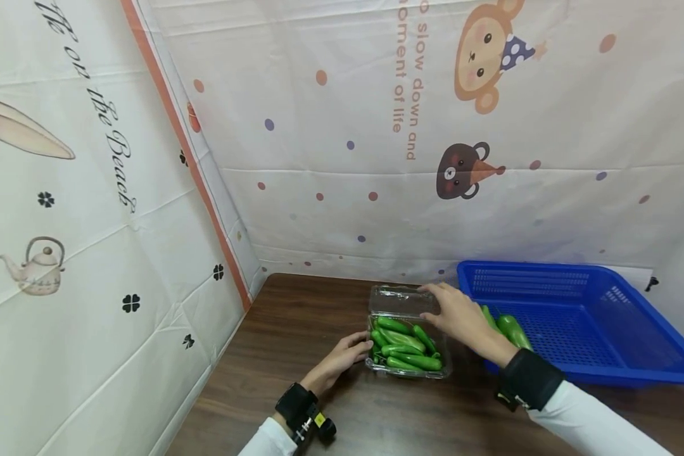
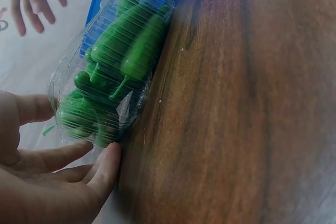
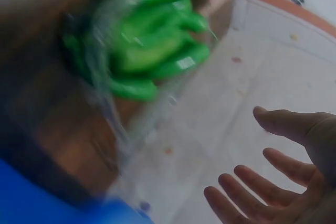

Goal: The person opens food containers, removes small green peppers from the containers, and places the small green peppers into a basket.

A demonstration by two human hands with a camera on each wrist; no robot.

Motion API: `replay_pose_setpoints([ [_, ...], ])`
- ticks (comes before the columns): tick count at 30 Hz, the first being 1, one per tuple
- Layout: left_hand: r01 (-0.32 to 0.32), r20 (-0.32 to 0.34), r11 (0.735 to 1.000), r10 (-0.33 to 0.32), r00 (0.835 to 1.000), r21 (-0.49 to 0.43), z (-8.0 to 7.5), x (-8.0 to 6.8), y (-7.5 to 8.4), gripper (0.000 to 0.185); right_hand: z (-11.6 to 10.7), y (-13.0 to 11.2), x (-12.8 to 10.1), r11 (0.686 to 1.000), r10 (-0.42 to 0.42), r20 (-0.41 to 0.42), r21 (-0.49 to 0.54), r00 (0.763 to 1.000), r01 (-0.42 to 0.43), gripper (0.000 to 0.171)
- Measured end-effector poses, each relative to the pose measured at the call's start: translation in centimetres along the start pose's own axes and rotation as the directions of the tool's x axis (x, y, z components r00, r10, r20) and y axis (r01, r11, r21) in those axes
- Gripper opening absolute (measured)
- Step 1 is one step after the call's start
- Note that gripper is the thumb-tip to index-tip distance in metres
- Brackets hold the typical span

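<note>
Nearest to me, I am seeing my left hand [image 1: 342, 358] resting on the dark wooden tabletop [image 1: 330, 418], its fingers [image 2: 97, 169] lying straight and slightly apart, the tips touching the left wall of the clear plastic clamshell box [image 1: 408, 370]. They are steadying it, not curling round it. The box is sitting toward the middle of the tabletop, nearer the back edge than the front, and it is packed with green toy peppers [image 1: 406, 345] lying side by side.

Just beyond, my right hand [image 1: 462, 313] is hovering over the box's hinged transparent lid [image 1: 399, 299], which is standing open at the back. Its fingers [image 3: 252, 187] are spread and relaxed, holding nothing; I cannot tell whether they are quite touching the lid.

I judge that I am working on the lid stage: the box looks filled and open. The next move is probably calling for pressing the lid forward and down while the left hand is bracing the base.

Further right, a blue perforated plastic basket [image 1: 633, 316] is sitting near the back right corner, two more green pieces [image 1: 513, 330] at its near left edge.
</note>
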State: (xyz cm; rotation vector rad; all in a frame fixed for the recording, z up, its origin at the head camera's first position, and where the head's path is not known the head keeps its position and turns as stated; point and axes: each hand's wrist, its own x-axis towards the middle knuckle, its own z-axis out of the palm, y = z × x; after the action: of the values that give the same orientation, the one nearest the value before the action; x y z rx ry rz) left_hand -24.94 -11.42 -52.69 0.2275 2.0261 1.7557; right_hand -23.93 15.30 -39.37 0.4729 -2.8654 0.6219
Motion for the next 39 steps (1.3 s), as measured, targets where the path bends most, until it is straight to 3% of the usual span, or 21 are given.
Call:
replay_pose_setpoints([
  [8,0.003,-0.005,1.000,-0.003,1.000,0.005,0.5,0.1,-0.1,0.066,4.6,0.1,-2.0,0.995,0.003,0.056,0.102,0.998,-0.009,0.044],
  [15,0.003,-0.017,1.000,-0.003,1.000,0.005,0.4,0.1,0.0,0.065,7.0,-0.2,-2.7,0.983,-0.040,0.115,0.181,0.993,0.019,0.041],
  [28,0.002,-0.025,1.000,-0.002,1.000,-0.006,0.4,0.0,0.0,0.064,8.0,0.3,-2.9,0.980,-0.171,0.094,0.123,0.981,0.159,0.034],
  [35,-0.001,-0.028,1.000,0.001,1.000,-0.018,0.2,-0.2,0.0,0.064,8.0,0.1,-2.4,0.969,-0.195,0.117,0.174,0.974,0.173,0.030],
  [39,0.002,-0.022,1.000,-0.002,1.000,-0.021,0.1,-0.4,0.1,0.064,8.1,0.1,-2.4,0.971,-0.215,0.108,0.126,0.971,0.201,0.024],
])
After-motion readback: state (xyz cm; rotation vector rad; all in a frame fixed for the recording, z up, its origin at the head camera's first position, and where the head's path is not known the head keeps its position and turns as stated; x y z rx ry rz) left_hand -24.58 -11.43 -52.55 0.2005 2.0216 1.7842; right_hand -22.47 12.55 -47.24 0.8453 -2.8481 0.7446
